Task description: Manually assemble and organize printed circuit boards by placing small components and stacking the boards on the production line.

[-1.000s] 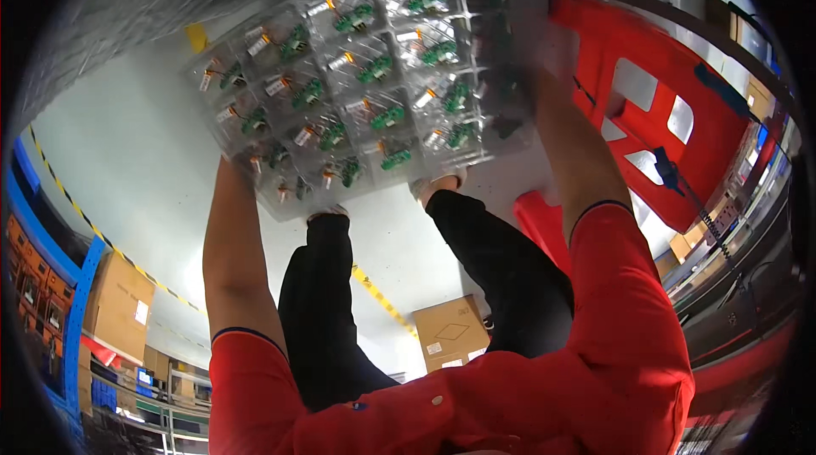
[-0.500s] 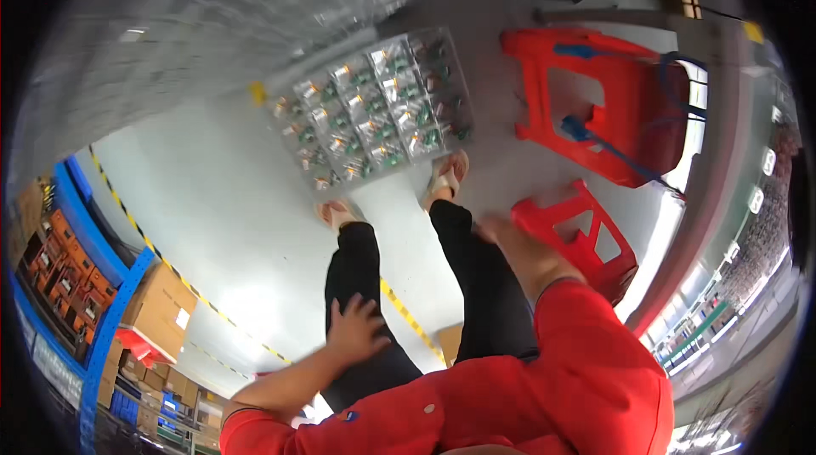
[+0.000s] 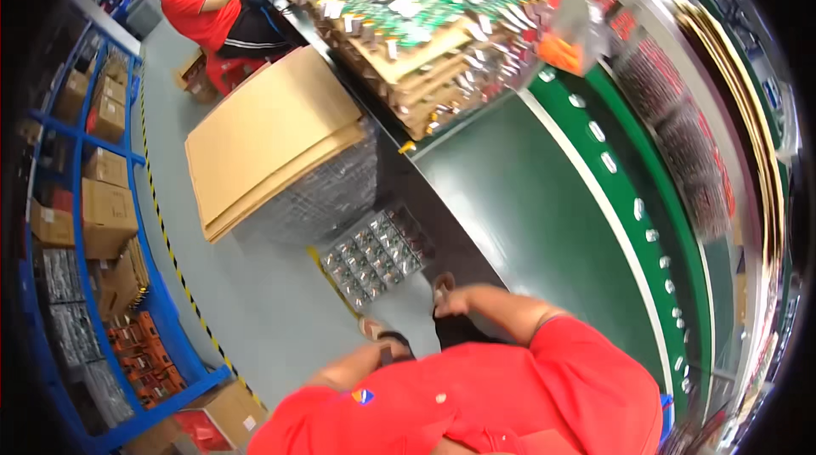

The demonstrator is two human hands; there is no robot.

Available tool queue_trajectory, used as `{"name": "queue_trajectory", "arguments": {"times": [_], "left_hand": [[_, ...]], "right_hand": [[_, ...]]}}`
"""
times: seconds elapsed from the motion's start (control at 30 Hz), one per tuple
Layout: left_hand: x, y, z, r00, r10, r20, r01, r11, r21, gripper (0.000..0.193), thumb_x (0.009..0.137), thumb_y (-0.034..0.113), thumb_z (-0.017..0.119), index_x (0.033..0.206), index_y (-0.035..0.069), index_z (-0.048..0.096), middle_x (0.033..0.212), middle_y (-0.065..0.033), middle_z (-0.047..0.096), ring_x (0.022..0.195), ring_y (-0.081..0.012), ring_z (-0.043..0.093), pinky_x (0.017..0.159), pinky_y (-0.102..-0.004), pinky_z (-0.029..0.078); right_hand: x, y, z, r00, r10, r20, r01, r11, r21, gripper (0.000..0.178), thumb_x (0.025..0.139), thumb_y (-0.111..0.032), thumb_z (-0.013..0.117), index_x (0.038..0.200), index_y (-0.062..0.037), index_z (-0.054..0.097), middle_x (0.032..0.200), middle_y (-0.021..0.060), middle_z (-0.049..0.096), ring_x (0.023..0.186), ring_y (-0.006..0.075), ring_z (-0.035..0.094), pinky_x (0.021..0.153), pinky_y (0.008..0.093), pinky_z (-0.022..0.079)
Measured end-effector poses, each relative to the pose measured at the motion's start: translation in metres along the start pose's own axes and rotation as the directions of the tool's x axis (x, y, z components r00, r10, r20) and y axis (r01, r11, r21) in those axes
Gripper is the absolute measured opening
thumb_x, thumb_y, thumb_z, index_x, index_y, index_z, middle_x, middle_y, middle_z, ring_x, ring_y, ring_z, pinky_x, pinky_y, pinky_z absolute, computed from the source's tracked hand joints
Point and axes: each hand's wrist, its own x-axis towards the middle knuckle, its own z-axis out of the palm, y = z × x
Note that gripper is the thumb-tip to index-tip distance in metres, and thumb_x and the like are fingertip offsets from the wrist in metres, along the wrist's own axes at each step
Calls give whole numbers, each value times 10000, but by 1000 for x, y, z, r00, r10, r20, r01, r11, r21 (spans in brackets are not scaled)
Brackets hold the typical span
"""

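On the near floor (image 3: pixel 272 319), beside a wrapped stack (image 3: pixel 331 187), I watch the compartmented tray (image 3: pixel 390 286); my blurred right hand (image 3: pixel 451 301) and left hand (image 3: pixel 388 352) hang clear, grip impossible to tell; level, two-handed handling seems wisest.

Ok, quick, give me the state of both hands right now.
Left hand: can't tell whether open or closed; no held object visible.
Right hand: blurred, can't tell whether open or closed; no held object visible.

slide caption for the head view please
A clear compartment tray on the floor, between a cardboard-topped stack and the wearer's feet.
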Motion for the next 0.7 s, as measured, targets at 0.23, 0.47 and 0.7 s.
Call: {"name": "queue_trajectory", "arguments": {"times": [0.23,0.47,0.7], "left_hand": [[-17,81,-213,915,-99,-391,285,845,453,308,775,286,486,904,37,613,985,-187,592,888,-317,580,781,-412,451],[-49,210,-310,672,-190,-716,-470,638,-610,352,842,295,518,1114,72,537,1008,-57,599,864,-138,562,686,-255,446],[-58,272,-403,511,-210,-833,-821,168,-546,464,894,258,403,1267,-8,332,1321,-168,352,1222,-282,342,1019,-385,250]], "right_hand": [[-144,6,-129,945,-89,-314,258,794,551,453,850,-415,463,1142,-68,490,1051,92,577,888,200,583,740,336,479],[-176,15,-157,782,138,-609,506,430,747,340,868,-275,474,1074,-6,508,961,131,607,823,214,614,712,311,507],[-175,22,-212,445,391,-805,888,-75,455,340,896,-108,358,1185,69,381,1099,239,522,964,304,565,824,380,483]]}}
